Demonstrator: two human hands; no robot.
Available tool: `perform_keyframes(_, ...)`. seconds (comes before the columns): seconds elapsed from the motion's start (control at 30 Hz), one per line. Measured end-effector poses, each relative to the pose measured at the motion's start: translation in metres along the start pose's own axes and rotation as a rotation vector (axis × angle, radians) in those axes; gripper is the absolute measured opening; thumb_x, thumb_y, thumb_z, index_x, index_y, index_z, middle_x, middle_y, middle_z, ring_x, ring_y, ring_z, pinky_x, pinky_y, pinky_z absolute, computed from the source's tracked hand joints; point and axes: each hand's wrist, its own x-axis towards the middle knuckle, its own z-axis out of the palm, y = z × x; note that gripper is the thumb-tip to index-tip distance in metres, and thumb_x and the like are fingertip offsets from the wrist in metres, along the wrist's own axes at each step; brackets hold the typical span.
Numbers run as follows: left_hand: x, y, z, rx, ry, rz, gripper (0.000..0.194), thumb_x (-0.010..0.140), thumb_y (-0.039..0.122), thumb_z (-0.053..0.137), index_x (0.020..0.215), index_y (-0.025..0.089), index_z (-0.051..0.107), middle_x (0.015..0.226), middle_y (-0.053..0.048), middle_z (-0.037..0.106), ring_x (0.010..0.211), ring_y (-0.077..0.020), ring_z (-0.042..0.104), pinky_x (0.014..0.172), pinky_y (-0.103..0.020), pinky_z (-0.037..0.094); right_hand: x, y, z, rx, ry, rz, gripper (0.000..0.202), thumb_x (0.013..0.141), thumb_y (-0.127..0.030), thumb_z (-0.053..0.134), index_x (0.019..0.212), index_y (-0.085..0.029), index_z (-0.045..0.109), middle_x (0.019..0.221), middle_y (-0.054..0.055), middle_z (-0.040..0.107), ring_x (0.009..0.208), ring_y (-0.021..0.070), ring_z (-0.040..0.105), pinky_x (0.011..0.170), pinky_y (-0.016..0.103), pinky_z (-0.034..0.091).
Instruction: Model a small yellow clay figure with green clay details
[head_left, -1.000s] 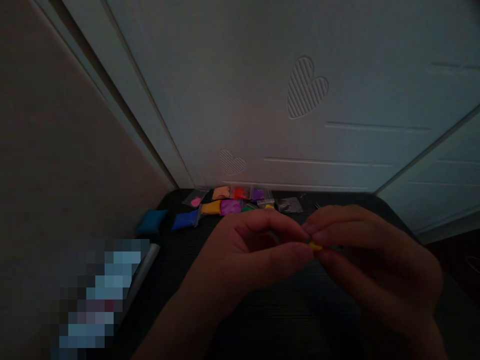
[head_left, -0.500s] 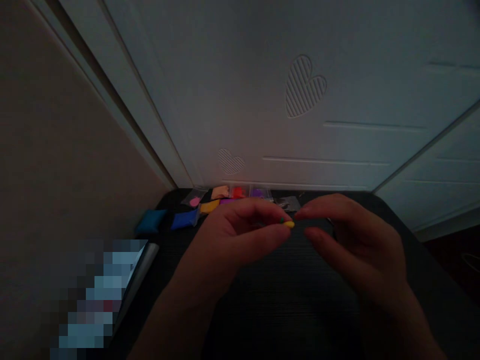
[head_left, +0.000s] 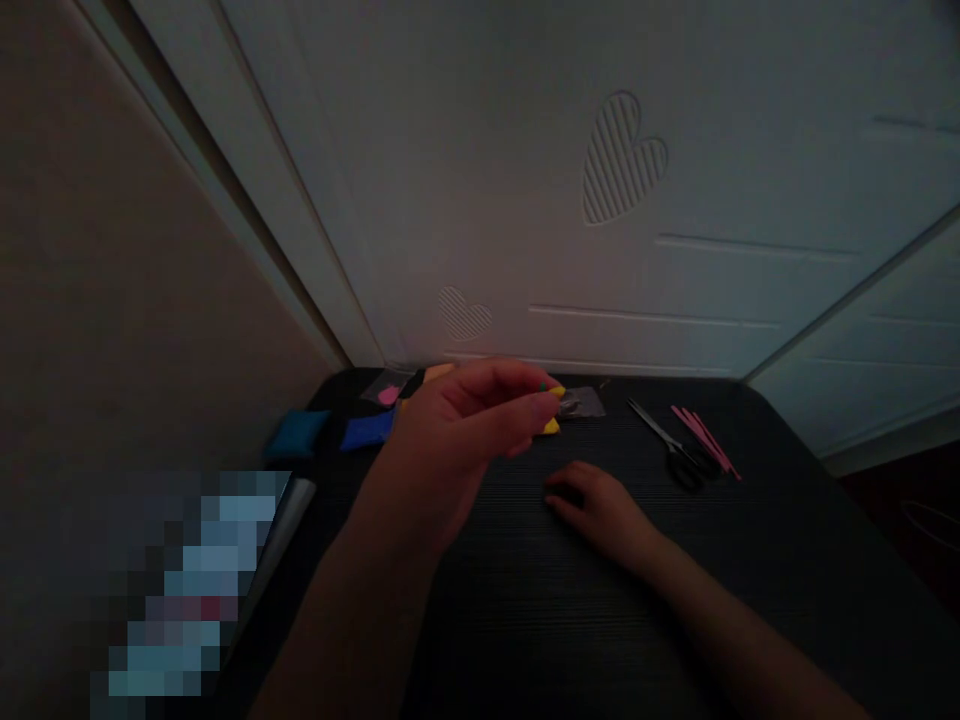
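Note:
My left hand (head_left: 480, 420) is raised above the dark table and pinches a small yellow and green piece (head_left: 556, 392) between thumb and forefinger. It looks like modelling clay, but most of it is hidden by the fingers. Lower and to the right, my right hand (head_left: 600, 505) is down at the tabletop. Its fingers are curved, with a small gap between thumb and forefinger, and I see nothing between them. A yellow packet (head_left: 552, 427) shows partly behind my left fingers.
Scissors (head_left: 675, 450) lie at the right beside pink strips (head_left: 705, 440). A clear bag (head_left: 583, 402) is at the back. To the left are a blue packet (head_left: 367, 432), a pink piece in a bag (head_left: 388, 396) and a teal packet (head_left: 300, 434). A blurred-out screen (head_left: 217, 570) stands left. White panels rise behind.
My right hand has left the small piece and dropped to the tabletop, uncovering the scissors and pink strips. My left hand has moved slightly up and left, still holding the piece.

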Motion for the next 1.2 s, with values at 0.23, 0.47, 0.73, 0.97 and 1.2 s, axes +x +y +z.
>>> perform_keyframes(0.23,0.009,-0.013,0.000,0.048,0.026,-0.002,0.010,0.064,0.017,0.067,0.074,0.019,0.066,0.069,0.003,0.060,0.058,-0.0050,0.049,0.051,-0.017,0.035,0.005,0.005,0.009,0.060,0.044,-0.034,0.014,0.080,-0.023,0.050,0.085,-0.021,0.063,0.083,0.004,0.059,0.080,0.0173,0.053,0.077,0.032,0.038)
perform_keyframes(0.47,0.022,-0.044,0.002,0.121,-0.013,-0.049,0.016,0.065,0.024,0.066,0.079,0.017,0.062,0.066,0.003,0.056,0.058,-0.0066,0.047,0.051,-0.019,0.033,0.001,0.010,0.006,0.265,0.137,0.034,0.012,0.080,-0.024,0.049,0.082,-0.020,0.059,0.078,0.002,0.060,0.074,0.0159,0.054,0.071,0.031,0.040)
perform_keyframes(0.73,0.019,-0.129,-0.031,0.587,0.058,-0.200,0.025,0.068,0.034,0.059,0.081,0.013,0.060,0.066,0.000,0.057,0.053,-0.0083,0.046,0.048,-0.020,0.034,0.006,0.038,-0.008,0.734,0.269,0.228,0.023,0.071,-0.032,0.059,0.090,-0.019,0.057,0.078,0.002,0.063,0.073,0.0146,0.060,0.068,0.028,0.046)
perform_keyframes(0.97,0.015,-0.146,-0.048,0.760,0.042,-0.130,0.028,0.072,0.040,0.054,0.085,0.016,0.059,0.069,0.000,0.059,0.057,-0.0106,0.051,0.052,-0.023,0.039,0.007,0.042,-0.013,1.060,0.254,0.287,0.027,0.074,-0.033,0.056,0.097,-0.018,0.055,0.088,0.005,0.064,0.078,0.0152,0.063,0.074,0.032,0.048)
perform_keyframes(1.2,0.009,-0.149,-0.052,1.020,0.007,0.026,0.017,0.072,0.033,0.055,0.080,0.021,0.062,0.079,-0.002,0.060,0.077,-0.0170,0.054,0.069,-0.030,0.042,0.005,0.040,-0.018,1.062,0.294,0.305,0.025,0.067,-0.030,0.065,0.089,-0.019,0.058,0.066,-0.003,0.058,0.058,0.0087,0.055,0.060,0.023,0.042)
